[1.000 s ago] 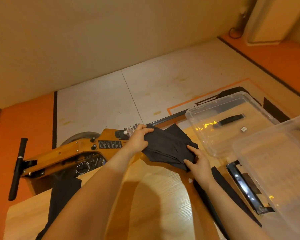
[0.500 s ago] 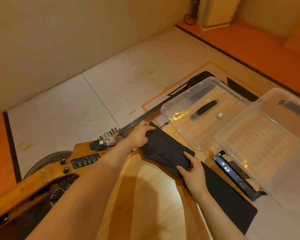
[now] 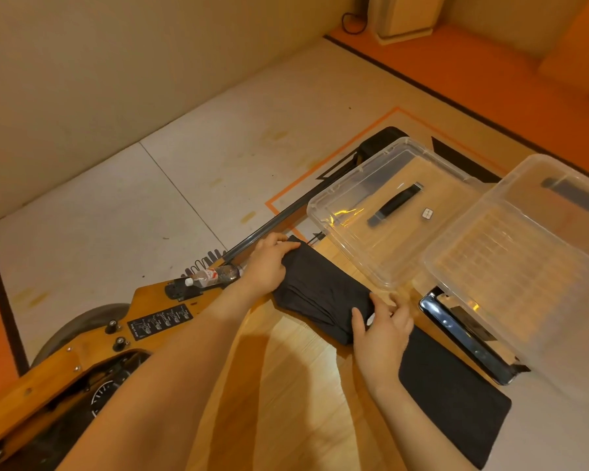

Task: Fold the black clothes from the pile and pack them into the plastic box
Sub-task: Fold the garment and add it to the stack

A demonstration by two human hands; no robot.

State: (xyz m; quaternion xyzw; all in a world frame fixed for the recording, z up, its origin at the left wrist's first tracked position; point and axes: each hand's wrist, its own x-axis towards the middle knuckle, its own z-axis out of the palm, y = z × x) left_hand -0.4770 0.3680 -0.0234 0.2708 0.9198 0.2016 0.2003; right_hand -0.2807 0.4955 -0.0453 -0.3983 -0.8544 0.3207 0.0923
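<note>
A beige wall fills the upper left of the room and meets a pale grey floor crossed by one thin seam. Orange flooring borders the grey on the far right, edged by a dark line, and an orange taped outline marks a corner on the grey. A pale cabinet stands in the far corner with a dark cable looped just beside it.

A light wood-grain tabletop takes up the lower middle. To its left, lower down, lies an orange wooden machine with a black label, knobs, a dial and a grey wheel; a long dark rail runs from it toward the far right. A bottle lies on the machine's top.

On the right of the tabletop sits a clear box, with a clear lid with a black handle just beyond it, upside down. A flat black cloth lies at the tabletop's right edge, near the box.

Between the hands a folded black garment rests on the tabletop, beside the lid. The left hand grips its far corner, fingers curled over the edge. The right hand pinches its near corner, thumb on top.
</note>
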